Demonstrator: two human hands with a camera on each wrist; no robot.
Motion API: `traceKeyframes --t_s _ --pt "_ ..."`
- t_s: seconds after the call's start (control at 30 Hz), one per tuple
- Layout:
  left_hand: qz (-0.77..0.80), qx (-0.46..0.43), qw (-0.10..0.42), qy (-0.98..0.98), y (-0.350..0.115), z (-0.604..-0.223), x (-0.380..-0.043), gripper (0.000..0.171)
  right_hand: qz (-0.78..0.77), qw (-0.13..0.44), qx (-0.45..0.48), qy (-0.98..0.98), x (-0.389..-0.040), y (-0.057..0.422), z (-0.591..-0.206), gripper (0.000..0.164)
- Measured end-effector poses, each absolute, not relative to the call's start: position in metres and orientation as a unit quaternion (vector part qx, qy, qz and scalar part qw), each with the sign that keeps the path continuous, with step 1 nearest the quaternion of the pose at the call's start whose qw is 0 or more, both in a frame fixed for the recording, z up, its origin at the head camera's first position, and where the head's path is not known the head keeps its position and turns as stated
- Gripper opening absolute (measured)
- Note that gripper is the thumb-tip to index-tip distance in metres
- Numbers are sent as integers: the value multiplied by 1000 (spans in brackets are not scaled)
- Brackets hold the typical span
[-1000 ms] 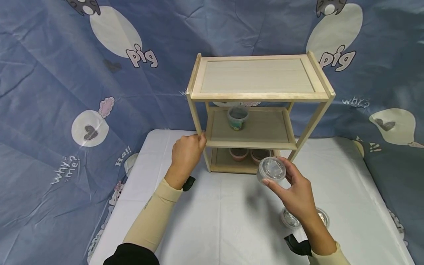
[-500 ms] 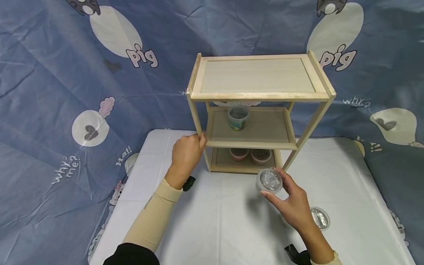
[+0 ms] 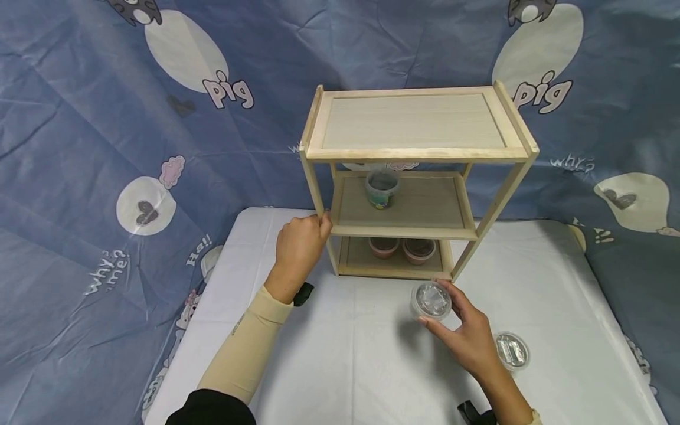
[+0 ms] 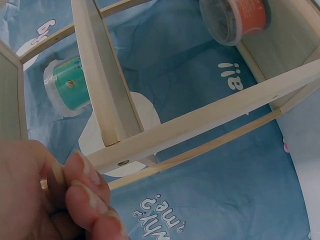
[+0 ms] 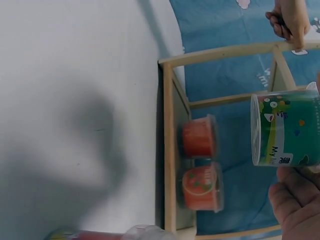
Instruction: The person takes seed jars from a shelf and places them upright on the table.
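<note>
My left hand (image 3: 301, 248) grips the left front post of a small wooden shelf rack (image 3: 411, 154); its curled fingers (image 4: 82, 182) show in the left wrist view. My right hand (image 3: 470, 336) holds a clear-lidded plastic tub (image 3: 431, 300) between thumb and fingers, above the table in front of the rack. A green printed label (image 5: 290, 130) wraps that tub in the right wrist view. Another green-labelled tub (image 3: 381, 188) stands on the middle shelf, left of centre. Two red-labelled tubs (image 5: 199, 137) sit side by side on the bottom shelf.
A lidded tub (image 3: 512, 350) rests on the white-covered table (image 3: 340, 354), right of my right hand. Part of a red-labelled tub (image 5: 105, 235) shows at the lower edge of the right wrist view. Blue printed cloth (image 3: 255, 53) hangs behind the rack.
My right hand has lowered the held tub toward me, away from the rack, uncovering the bottom-shelf tubs. A tub on the table has become hidden behind that hand. My left hand stays put.
</note>
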State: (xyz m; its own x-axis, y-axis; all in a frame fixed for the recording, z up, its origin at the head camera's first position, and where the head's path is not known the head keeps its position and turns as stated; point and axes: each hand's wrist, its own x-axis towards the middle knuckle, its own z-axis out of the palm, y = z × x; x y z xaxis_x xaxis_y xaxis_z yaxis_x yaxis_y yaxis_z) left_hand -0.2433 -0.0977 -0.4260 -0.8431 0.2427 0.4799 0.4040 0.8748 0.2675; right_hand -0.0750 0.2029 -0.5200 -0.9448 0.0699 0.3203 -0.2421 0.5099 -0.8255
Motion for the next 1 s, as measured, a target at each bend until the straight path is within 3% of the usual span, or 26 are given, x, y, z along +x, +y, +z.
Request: traceKeyframes --t_s 1.0 --pt "-183 -166 213 -945 -97 -426 -243 59 428 128 4 -894 -48 203 -552 84"
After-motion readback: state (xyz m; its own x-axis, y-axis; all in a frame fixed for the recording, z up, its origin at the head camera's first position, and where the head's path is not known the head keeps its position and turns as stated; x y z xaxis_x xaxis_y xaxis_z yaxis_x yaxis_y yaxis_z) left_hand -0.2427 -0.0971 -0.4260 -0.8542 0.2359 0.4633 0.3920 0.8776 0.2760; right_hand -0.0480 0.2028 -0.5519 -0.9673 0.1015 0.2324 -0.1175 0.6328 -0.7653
